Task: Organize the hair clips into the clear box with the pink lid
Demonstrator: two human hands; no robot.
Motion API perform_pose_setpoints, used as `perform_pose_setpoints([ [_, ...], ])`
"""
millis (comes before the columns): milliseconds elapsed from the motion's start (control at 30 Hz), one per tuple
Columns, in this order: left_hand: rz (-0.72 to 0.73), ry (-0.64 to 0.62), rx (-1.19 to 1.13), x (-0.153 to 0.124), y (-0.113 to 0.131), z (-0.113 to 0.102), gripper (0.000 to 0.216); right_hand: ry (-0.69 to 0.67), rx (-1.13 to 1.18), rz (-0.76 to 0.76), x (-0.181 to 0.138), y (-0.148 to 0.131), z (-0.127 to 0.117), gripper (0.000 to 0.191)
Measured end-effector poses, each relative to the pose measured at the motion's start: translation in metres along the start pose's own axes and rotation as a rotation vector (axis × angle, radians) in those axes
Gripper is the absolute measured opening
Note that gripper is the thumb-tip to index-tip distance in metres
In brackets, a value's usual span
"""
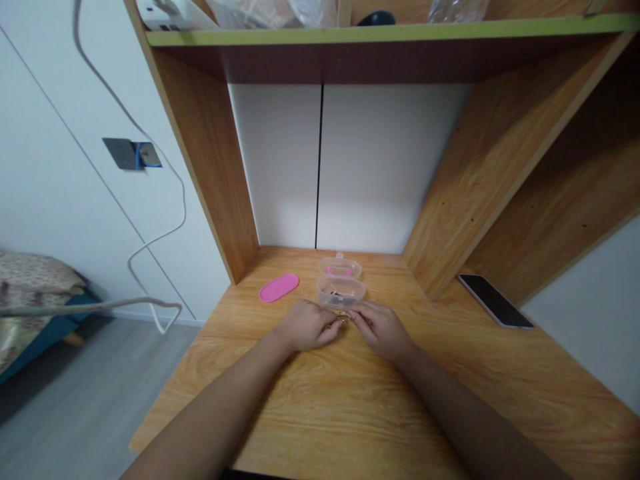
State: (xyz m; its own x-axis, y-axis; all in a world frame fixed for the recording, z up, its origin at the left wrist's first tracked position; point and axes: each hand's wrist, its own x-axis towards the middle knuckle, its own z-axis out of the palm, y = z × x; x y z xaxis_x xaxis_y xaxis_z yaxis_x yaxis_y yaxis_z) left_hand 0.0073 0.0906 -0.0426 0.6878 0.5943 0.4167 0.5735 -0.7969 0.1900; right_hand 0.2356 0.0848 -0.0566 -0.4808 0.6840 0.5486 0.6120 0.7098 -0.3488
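My left hand (306,325) and my right hand (381,328) rest on the wooden desk (310,400), fingertips meeting in a pinch over a tiny object I cannot make out. Just beyond the fingertips stands a small clear plastic container (341,291) with something dark inside. Behind it stands a second clear container (339,268) with a pink item in it. A pink oval lid (279,287) lies flat to the left of the containers, apart from both hands.
A black phone (495,301) lies at the desk's right side, by the wooden side panel (480,173). A shelf (380,30) runs overhead with bags on it. A grey cable (150,247) hangs by the wall on the left; a bed (35,293) stands beyond.
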Motion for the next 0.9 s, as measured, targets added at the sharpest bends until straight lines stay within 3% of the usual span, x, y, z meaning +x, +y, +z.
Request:
perform_pose_setpoints([
  [533, 0.138, 0.474, -0.013, -0.007, -0.007, 0.008, 0.03, 0.214, 0.082, -0.051, -0.007, 0.013, 0.005, 0.03],
  [900, 0.054, 0.443, 0.03, -0.005, -0.008, 0.01, 0.034, 0.267, 0.073, -0.049, -0.006, 0.01, 0.003, 0.028],
])
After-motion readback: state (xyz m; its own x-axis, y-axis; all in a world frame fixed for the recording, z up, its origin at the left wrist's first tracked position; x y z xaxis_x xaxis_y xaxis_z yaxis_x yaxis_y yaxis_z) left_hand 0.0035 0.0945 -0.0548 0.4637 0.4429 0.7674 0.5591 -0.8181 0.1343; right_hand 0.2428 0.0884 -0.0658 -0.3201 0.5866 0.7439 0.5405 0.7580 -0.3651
